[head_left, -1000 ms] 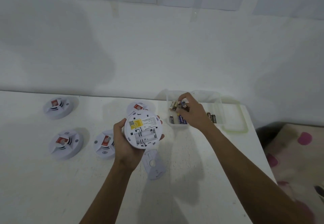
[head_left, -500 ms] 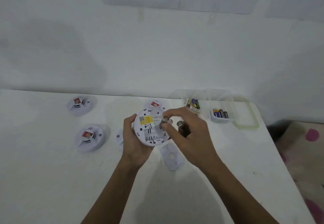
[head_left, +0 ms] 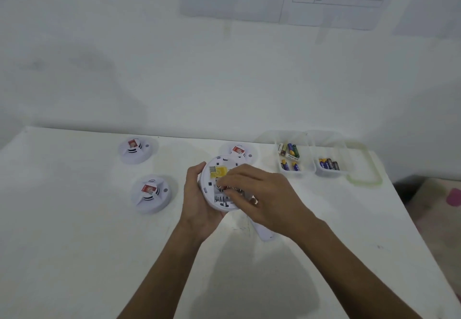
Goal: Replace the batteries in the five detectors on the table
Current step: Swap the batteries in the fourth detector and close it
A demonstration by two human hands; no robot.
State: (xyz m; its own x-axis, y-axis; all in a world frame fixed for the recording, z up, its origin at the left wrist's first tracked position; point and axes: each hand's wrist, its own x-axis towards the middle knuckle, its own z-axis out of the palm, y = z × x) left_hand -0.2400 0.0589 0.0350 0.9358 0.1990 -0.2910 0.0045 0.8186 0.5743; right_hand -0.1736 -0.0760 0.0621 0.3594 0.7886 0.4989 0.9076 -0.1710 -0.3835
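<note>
A round detector (head_left: 215,186) is gripped from the side by the left hand (head_left: 199,201), and a battery (head_left: 230,188) is pinched against it by the right hand (head_left: 264,194).

the detectors (head_left: 151,194) are white with red-and-white stickers, and the held detector (head_left: 219,184) shows a yellow label. the batteries (head_left: 289,150) are blue, yellow, green and black. the table (head_left: 74,244) is white.
</note>
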